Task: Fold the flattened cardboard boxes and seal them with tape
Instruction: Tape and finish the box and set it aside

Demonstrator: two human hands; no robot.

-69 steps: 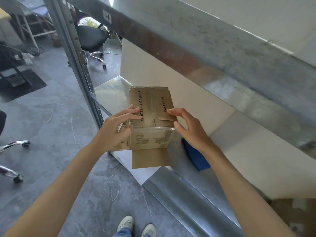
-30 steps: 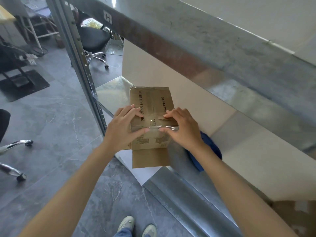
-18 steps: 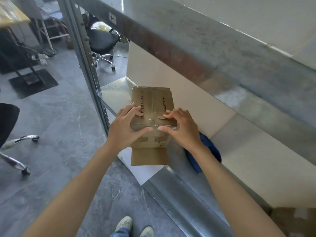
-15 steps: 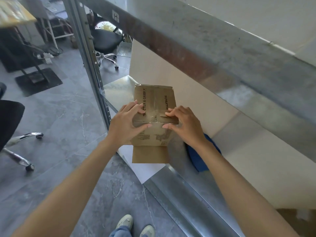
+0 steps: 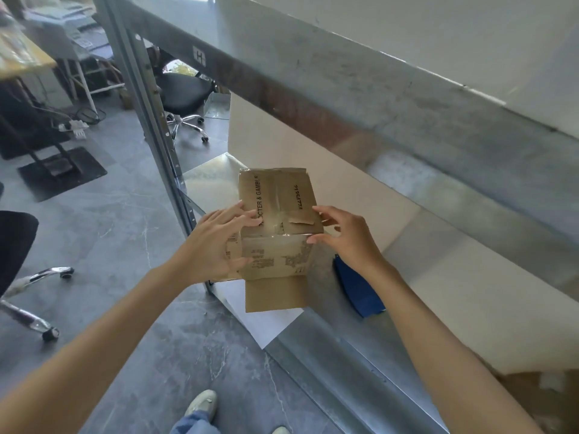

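A small brown cardboard box [image 5: 279,192] stands on the metal shelf [image 5: 205,180], its top flaps closed and clear tape [image 5: 277,237] glinting over the top front edge. A loose bottom flap [image 5: 273,293] sticks out toward me. My left hand [image 5: 213,242] rests on the box's left top corner, fingers straight on the top, thumb on the front face. At the right top corner is my right hand [image 5: 348,240], fingers spread, with its thumb tip touching the taped edge.
A blue object [image 5: 357,289] lies on the shelf just right of the box, under my right wrist. A white sheet [image 5: 267,324] pokes out below the box. The shelf's upright post [image 5: 150,120] stands to the left, an upper shelf beam [image 5: 344,98] overhead. An office chair [image 5: 185,92] is behind.
Both hands were pressing the tape down along the top front edge, thumbs nearly meeting. They have since slid apart to the box's left and right corners, and the right hand's fingers have lifted.
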